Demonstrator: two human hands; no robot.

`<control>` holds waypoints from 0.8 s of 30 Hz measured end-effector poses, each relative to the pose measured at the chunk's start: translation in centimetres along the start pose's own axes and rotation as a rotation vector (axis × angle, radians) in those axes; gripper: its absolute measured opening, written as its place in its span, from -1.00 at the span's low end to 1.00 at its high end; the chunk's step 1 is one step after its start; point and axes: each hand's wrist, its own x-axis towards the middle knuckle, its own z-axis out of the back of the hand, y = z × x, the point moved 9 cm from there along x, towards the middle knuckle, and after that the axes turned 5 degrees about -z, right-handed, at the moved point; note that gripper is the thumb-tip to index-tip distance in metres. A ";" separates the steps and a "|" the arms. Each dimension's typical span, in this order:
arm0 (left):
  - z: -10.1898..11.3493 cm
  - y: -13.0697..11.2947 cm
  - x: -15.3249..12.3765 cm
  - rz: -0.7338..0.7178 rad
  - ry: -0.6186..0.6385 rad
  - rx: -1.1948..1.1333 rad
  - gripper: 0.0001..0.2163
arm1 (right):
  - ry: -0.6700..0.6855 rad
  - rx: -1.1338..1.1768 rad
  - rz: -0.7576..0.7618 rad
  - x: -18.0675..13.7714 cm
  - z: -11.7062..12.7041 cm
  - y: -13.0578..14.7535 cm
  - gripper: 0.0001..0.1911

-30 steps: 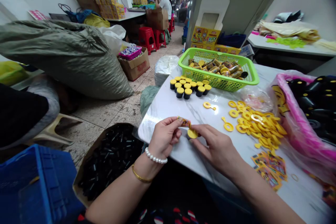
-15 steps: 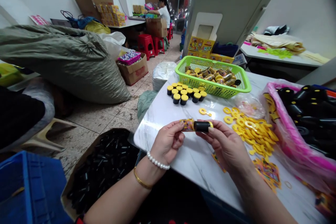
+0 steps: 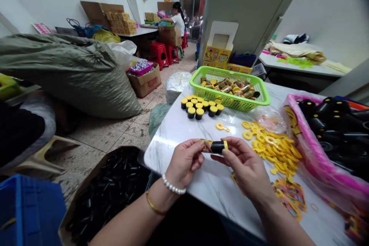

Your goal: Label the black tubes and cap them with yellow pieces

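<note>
Over the table's near edge, my right hand (image 3: 245, 161) grips a small black bottle (image 3: 218, 147) by its yellow-capped end. My left hand (image 3: 186, 157) pinches a printed plastic sleeve (image 3: 206, 146), which wraps the other end of the bottle. Both lie level between my fingertips. Beyond them, a yellow ring wand (image 3: 221, 127) lies alone on the white table, with a cluster of upright yellow-capped black bottles (image 3: 198, 113) further back. A heap of yellow wands (image 3: 276, 148) is to the right of my hands, and flat printed sleeves (image 3: 290, 194) lie nearer me.
At the table's back stands a green basket (image 3: 227, 102) of sleeved bottles. A pink-rimmed container (image 3: 323, 142) with black parts is at the right. Below left are a carton of black bottles (image 3: 109, 192) and a blue crate (image 3: 34, 207). A person (image 3: 177, 19) sits far back.
The sleeve now covers more of the black bottle, and less of it sticks out beyond the bottle's end. My hands have come slightly closer together. The camera view has shifted a little.
</note>
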 end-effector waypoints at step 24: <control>-2.3 -4.2 -0.5 -0.210 0.411 0.502 -0.64 | -0.015 -0.868 0.852 -3.9 -1.8 6.0 -0.50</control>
